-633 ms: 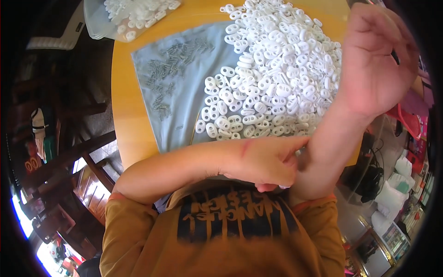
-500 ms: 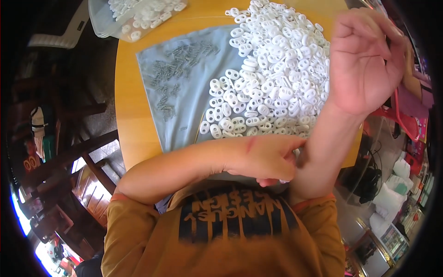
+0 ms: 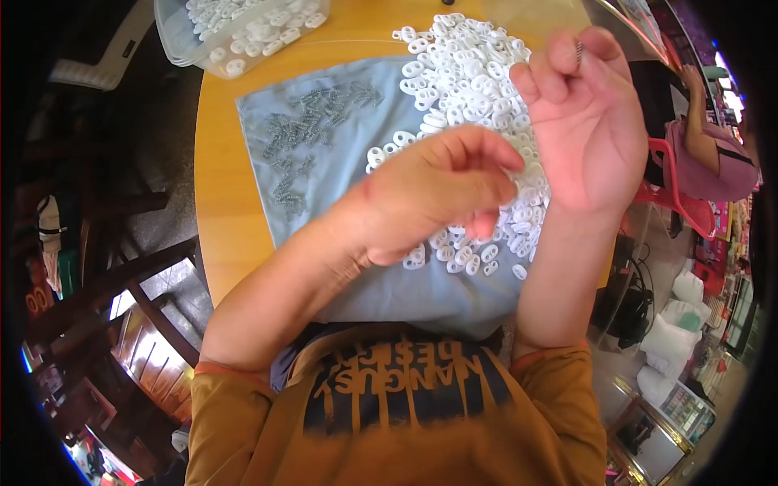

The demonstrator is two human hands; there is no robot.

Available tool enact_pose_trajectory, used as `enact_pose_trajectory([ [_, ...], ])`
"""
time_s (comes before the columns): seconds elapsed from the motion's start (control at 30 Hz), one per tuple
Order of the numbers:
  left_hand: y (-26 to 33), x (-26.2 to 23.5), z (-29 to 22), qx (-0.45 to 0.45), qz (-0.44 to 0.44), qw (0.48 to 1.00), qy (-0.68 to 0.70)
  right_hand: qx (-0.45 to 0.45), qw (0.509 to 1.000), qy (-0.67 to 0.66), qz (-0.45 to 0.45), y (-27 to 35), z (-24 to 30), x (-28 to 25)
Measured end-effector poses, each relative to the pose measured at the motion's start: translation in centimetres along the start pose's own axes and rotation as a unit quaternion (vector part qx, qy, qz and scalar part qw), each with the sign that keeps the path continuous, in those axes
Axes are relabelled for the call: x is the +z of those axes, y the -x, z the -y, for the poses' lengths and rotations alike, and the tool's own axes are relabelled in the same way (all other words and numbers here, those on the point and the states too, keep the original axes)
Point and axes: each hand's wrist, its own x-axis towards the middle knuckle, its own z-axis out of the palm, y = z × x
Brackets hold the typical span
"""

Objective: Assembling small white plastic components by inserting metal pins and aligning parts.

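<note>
My right hand (image 3: 587, 130) is raised palm-up over the right side of the pile, with a small metal spring (image 3: 579, 53) pinched at its fingertips. My left hand (image 3: 438, 190) hangs over the near part of the pile, its fingers curled in and thumb bent; what they hold, if anything, is hidden among the white parts behind them. Below both hands spreads a heap of white oval plastic pieces (image 3: 470, 77), each with two holes. To the left, a scattered group of small metal springs (image 3: 312, 121) lies on the grey-blue cloth (image 3: 356, 170).
A clear plastic tub (image 3: 174, 36) with more white pieces stands at the table's far left. The cloth covers much of the wooden table (image 3: 223, 178). At right sits another person (image 3: 713, 154) near a red chair (image 3: 685, 198), with white bags (image 3: 673, 332) on the floor.
My left hand has moved up and away from my right forearm, over the pile. My right hand has turned, now showing a spring at its fingertips. Near pieces have shifted, baring some cloth.
</note>
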Motion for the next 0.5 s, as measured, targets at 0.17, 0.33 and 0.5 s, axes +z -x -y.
enact_pose_trajectory([
  [0.17, -0.4, -1.4, -1.3, 0.105, -0.054, 0.993, 0.022, 0.040, 0.994, 0.072, -0.067, 1.4, -0.9, -0.7],
  [0.33, -0.9, -1.8, -1.3, 0.158, -0.087, 0.984, -0.016, 0.069, 0.988, 0.104, -0.086, 1.9, -1.3, -1.4],
  [0.5, -1.1, -1.9, -0.9, 0.186, -0.128, 0.974, -0.014, 0.085, 0.985, 0.114, -0.099, 2.0, -1.5, -0.3],
])
